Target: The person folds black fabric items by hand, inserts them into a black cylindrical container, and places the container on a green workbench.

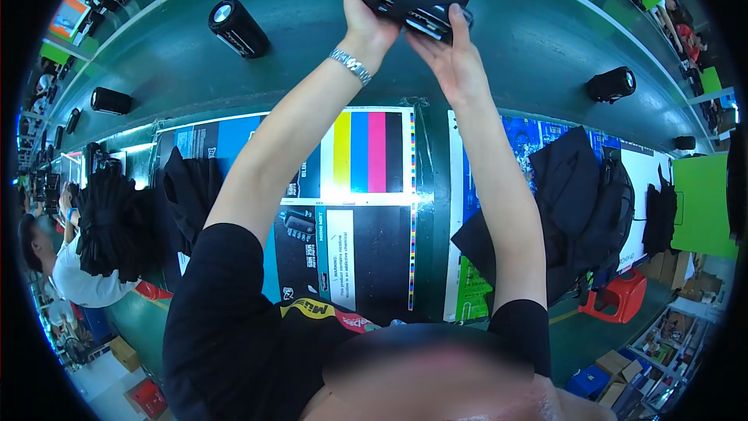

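Note:
Both my hands hold one black cylinder-shaped device (413, 1) above a green conveyor belt (312, 70), at the top middle of the head view. My left hand (368, 17), with a silver wristwatch on its wrist, grips the device's left end from beneath. My right hand (449, 58) is flat under the right end, fingers reaching up along its side. The device lies sideways and its underside is hidden by my palms.
More black cylinders lie on the belt: one at upper left (238, 27), one further left (111, 100), one at right (612, 83). Printed sheets with colour bars (366, 152) cover the near bench. Black bags are piled left (187, 187) and right (584, 203). A co-worker (58, 265) stands at left.

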The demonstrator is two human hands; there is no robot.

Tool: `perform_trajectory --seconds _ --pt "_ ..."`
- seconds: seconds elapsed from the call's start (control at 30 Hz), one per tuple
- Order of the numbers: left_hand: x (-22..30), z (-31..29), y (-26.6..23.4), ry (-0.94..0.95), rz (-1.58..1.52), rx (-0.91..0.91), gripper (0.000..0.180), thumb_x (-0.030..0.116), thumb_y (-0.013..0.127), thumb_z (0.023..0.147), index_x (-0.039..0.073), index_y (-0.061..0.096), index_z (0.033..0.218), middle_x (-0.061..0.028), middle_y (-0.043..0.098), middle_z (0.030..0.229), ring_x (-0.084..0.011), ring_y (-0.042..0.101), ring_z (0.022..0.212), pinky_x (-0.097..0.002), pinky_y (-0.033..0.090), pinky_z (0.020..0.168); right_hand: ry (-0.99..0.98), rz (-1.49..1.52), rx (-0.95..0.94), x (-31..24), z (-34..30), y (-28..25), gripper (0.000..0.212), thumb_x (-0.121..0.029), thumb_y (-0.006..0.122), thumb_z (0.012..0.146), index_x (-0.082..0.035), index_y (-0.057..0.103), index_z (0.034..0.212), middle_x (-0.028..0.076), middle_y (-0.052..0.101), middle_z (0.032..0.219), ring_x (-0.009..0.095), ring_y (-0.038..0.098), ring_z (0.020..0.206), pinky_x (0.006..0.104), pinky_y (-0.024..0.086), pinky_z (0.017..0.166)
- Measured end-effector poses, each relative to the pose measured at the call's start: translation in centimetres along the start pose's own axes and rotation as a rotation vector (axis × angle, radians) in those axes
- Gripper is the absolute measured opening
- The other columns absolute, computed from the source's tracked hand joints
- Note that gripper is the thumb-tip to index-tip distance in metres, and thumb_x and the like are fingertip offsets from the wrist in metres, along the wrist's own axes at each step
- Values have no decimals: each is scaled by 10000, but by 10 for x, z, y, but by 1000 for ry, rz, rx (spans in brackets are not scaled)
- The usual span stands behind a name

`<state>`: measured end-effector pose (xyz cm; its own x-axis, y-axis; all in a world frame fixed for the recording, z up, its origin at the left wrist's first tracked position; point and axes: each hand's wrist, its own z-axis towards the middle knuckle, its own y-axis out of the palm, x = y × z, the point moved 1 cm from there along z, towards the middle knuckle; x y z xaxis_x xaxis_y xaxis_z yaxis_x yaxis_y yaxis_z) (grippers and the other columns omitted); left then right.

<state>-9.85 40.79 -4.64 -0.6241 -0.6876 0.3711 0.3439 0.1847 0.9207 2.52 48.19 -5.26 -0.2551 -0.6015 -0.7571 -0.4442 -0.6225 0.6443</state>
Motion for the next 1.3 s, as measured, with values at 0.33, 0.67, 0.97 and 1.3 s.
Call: perform_trajectory --seconds 0.33,0.67,0.97,1.3 --pt "46 1 22 339 1359 -150 371 350 580 917 60 649 1137 -72 647 1109 -113 571 921 -252 440 819 -829 -1259 207 -18 7 -15 680 -319 858 602 1 537 1107 170 569 1018 330 560 974 405 455 859" --pt "26 52 27 171 1822 -482 323 322 708 811 26 713 938 -142 691 890 -186 640 744 -303 503 667 -478 -995 202 -24 15 -7 761 -418 840 639 68 496 1113 191 613 1018 235 637 889 298 521 737" --pt "15 15 79 527 1824 -579 219 202 671 828 -13 652 789 -120 585 735 -200 592 703 -326 455 626 -432 -1012 178 -26 58 -30 807 -474 843 606 94 507 1070 177 636 979 195 652 837 288 523 701" --pt "-13 66 21 111 701 156 361 336 550 902 -9 641 961 -108 641 877 -187 600 807 -320 471 689 -226 -428 181 -73 83 -58 1014 -791 264 831 86 403 1319 200 460 1347 271 362 1305 508 217 1070"
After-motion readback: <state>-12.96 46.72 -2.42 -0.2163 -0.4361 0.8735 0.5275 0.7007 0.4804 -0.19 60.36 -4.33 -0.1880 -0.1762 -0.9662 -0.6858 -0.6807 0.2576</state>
